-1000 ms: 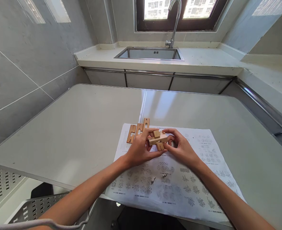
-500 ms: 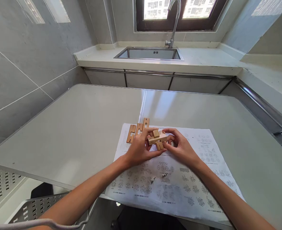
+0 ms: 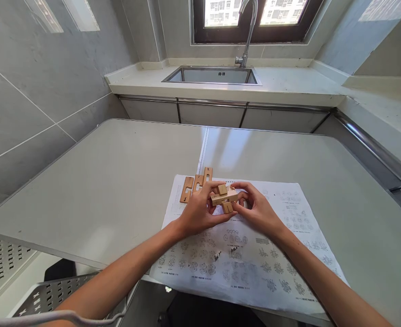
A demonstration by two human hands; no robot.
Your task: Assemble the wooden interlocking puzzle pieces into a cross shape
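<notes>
Far left, a perforated grey metal rack sat below the edge of the smooth pale grey table, beside a grey tiled wall. Three loose notched light-wood puzzle bars lay side by side on the table, touching the far left corner of a white printed instruction sheet covered with small diagrams. Just right of the bars, the left hand was curled closed around the left side of a partly assembled cross-shaped block of interlocked pale wooden bars, thumb beneath and fingers over its near end. The block was held above the sheet between both hands. The right hand gripped its right end with pinched fingertips. Both forearms crossed the sheet and hid part of its printing. Beyond the table, a stainless-steel sink with a curved chrome tap sat in a cream worktop under a dark-framed window.
</notes>
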